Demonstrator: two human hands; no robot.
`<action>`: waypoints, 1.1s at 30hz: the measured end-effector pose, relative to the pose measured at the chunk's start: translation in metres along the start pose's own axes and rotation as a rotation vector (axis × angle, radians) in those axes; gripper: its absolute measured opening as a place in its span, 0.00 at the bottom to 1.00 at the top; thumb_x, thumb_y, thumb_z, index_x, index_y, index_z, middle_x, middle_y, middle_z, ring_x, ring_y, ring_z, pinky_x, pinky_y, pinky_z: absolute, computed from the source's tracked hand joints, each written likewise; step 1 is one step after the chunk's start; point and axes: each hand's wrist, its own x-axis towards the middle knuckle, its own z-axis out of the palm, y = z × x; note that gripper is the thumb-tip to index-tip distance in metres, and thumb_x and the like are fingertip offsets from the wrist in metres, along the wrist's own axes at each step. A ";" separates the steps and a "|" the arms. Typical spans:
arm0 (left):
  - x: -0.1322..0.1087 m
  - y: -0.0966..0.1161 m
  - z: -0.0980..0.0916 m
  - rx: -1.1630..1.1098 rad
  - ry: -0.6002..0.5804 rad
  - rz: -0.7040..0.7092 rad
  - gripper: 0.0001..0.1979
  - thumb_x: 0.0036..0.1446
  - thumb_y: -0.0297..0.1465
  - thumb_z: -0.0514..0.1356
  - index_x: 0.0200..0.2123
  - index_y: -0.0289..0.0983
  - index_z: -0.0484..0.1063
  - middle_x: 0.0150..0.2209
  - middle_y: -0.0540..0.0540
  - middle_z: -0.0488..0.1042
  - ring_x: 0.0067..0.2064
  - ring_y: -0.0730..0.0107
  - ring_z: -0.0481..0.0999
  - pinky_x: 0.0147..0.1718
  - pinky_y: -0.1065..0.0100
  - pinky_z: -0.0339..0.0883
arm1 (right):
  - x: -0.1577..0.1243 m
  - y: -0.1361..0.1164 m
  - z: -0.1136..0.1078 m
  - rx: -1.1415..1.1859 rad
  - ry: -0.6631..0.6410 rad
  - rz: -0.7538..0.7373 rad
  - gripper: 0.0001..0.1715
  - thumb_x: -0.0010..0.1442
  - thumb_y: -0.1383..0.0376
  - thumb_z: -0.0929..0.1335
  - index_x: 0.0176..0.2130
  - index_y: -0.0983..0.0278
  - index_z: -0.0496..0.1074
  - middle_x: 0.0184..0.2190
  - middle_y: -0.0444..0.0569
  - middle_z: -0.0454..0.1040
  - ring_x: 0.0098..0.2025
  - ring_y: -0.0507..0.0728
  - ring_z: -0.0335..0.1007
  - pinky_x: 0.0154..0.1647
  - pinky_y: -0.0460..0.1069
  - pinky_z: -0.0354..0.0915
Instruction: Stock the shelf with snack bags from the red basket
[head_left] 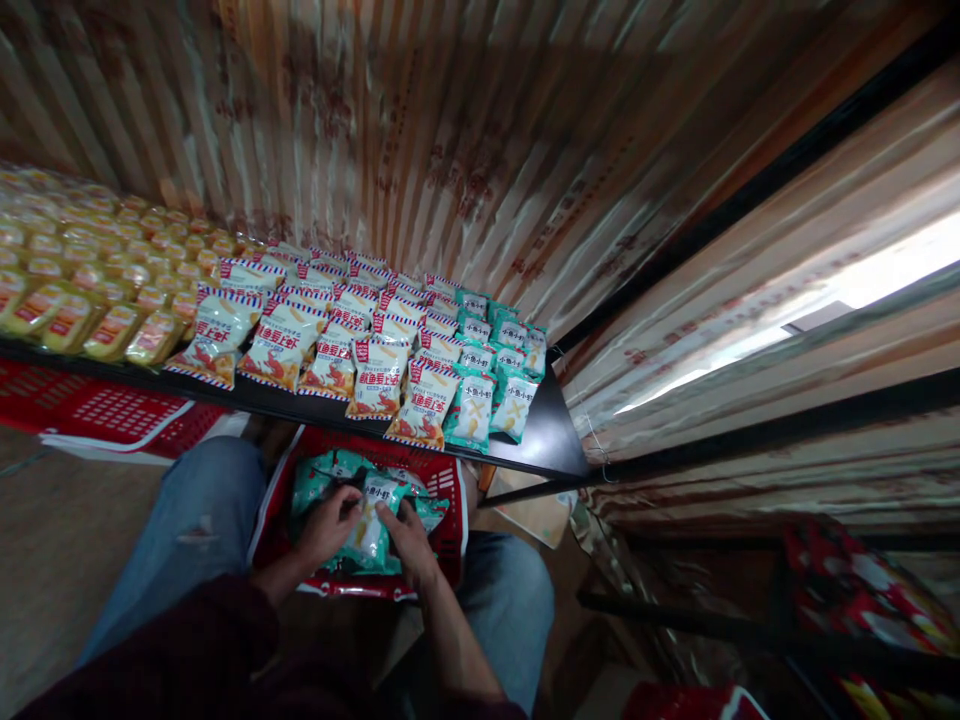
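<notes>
Between my knees, a red plastic basket (262, 520) holds several green snack bags (330, 472). My right hand (411, 545) is closed on the right side of one green and white snack bag (373, 518), its thumb lying over the front. At that bag's left edge, my left hand (328, 528) has its fingers curled and pinched; part of the grip is hidden. The bag lies face up above the others in the basket.
A black shelf (551, 425) runs just beyond the basket. On it stand rows of white and red snack bags (281, 340), green snack bags (474, 408) at the right end, and yellow packaged cakes (112, 330) at left. Another red basket (97, 405) sits beneath; black bars cross the right side.
</notes>
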 end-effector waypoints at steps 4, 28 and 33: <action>0.002 0.002 0.000 -0.019 -0.016 -0.046 0.14 0.45 0.41 0.60 0.34 0.41 0.72 0.38 0.47 0.78 0.44 0.60 0.75 0.48 0.63 0.65 | -0.006 -0.009 0.001 0.011 -0.011 0.034 0.36 0.44 0.42 0.71 0.47 0.58 0.70 0.41 0.48 0.76 0.40 0.60 0.73 0.34 0.50 0.67; -0.015 0.015 -0.006 -0.580 -0.316 -0.363 0.34 0.35 0.43 0.72 0.47 0.35 0.72 0.40 0.41 0.80 0.41 0.55 0.79 0.44 0.59 0.70 | -0.001 -0.008 -0.002 0.157 0.008 -0.026 0.34 0.36 0.46 0.75 0.39 0.62 0.76 0.25 0.42 0.74 0.26 0.50 0.67 0.30 0.46 0.62; -0.008 0.003 0.001 -0.636 -0.265 -0.345 0.32 0.35 0.39 0.71 0.46 0.35 0.72 0.36 0.43 0.80 0.40 0.56 0.79 0.42 0.61 0.71 | -0.004 -0.011 -0.001 0.140 -0.010 -0.053 0.32 0.36 0.46 0.75 0.36 0.63 0.78 0.23 0.42 0.73 0.25 0.50 0.66 0.30 0.46 0.61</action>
